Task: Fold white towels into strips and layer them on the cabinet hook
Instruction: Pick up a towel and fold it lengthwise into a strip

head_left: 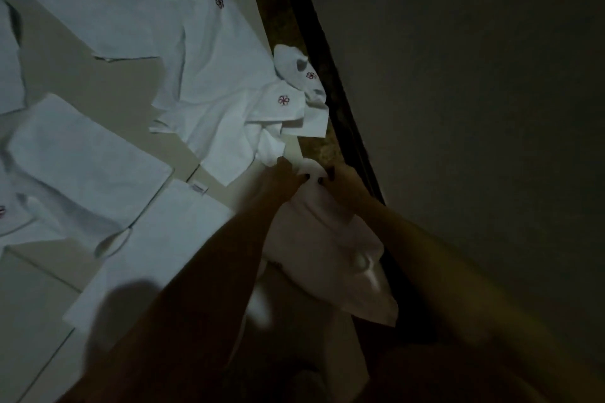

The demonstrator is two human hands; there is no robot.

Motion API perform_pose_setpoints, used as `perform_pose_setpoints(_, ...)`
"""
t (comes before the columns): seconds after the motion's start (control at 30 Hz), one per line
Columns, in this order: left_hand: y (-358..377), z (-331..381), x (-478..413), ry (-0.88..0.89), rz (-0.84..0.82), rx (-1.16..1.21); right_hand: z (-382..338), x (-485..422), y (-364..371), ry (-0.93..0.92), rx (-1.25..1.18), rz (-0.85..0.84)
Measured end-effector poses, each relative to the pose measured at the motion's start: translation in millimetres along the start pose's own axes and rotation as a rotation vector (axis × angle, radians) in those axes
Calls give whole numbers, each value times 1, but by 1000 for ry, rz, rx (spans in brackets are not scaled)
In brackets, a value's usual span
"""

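Note:
In the dim head view, a white towel [330, 249] hangs in folds near the floor's right edge, held at its top by both hands. My left hand [283, 178] grips the top fold from the left. My right hand [340, 183] pinches the same fold from the right, dark nails showing. Several more white towels lie spread on the pale floor: a crumpled pile with small red flower marks [229, 98], a flat folded one [85, 160] and a long one [157, 245]. No cabinet hook is visible.
A dark frame edge [330, 75] runs diagonally beside a plain grey wall or door panel [474, 91] on the right. Pale tiled floor [42, 298] lies lower left. My own shadow falls over the bottom of the view.

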State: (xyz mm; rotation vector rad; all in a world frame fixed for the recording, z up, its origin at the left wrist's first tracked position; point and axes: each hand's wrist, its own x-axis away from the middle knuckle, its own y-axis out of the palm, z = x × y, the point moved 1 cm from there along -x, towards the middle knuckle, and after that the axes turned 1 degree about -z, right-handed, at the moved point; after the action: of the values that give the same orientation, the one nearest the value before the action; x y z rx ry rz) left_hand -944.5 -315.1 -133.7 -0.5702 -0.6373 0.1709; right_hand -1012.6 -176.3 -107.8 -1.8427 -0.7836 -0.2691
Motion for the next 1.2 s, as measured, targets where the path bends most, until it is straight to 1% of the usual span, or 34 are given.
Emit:
perform_pose_setpoints(0.13, -1, 9, 8, -5, -56, 132, -1, 14, 3, -64, -79, -44)
perform_pose_setpoints(0.23, -24, 27, 17, 28, -58, 213, -12, 20, -26, -46, -253, 40)
perform_pose_setpoints(0.3, -55, 51, 31, 49, -100, 228, -26, 32, -56, -28, -334, 87)
perform_pose_setpoints(0.43, -142, 117, 84, 76, -94, 318, -81, 89, -130, -31, -377, 83)
perform_pose_setpoints(0.6, -280, 217, 184, 105, -199, 340, -174, 185, -266, -61, -421, 47)
perform_pose_setpoints(0.67, -341, 265, 226, 104, -168, 391, -219, 226, -327, -122, -431, 30)
perform_pose_setpoints(0.73, -402, 316, 269, 120, -140, 467, -267, 267, -387, -202, -445, 48)
perform_pose_setpoints(0.8, -458, 364, 304, 175, -92, 535, -315, 303, -443, -279, -430, 82)
perform_pose_setpoints(0.9, -550, 447, 370, 270, 58, 580, -396, 367, -535, -365, -353, 189)
perform_pose_setpoints(1.0, -637, 518, 434, 397, 211, 570, -465, 419, -613, -437, -346, 225)
perform_pose_setpoints(1.07, -685, 554, 474, 478, 335, 569, -503, 452, -654, -459, -306, 212)
perform_pose_setpoints(1.1, -705, 567, 493, 506, 407, 593, -518, 466, -670, -459, -284, 237)
perform_pose_setpoints(1.2, -751, 585, 545, 558, 609, 682, -547, 499, -704, -447, -352, 423)
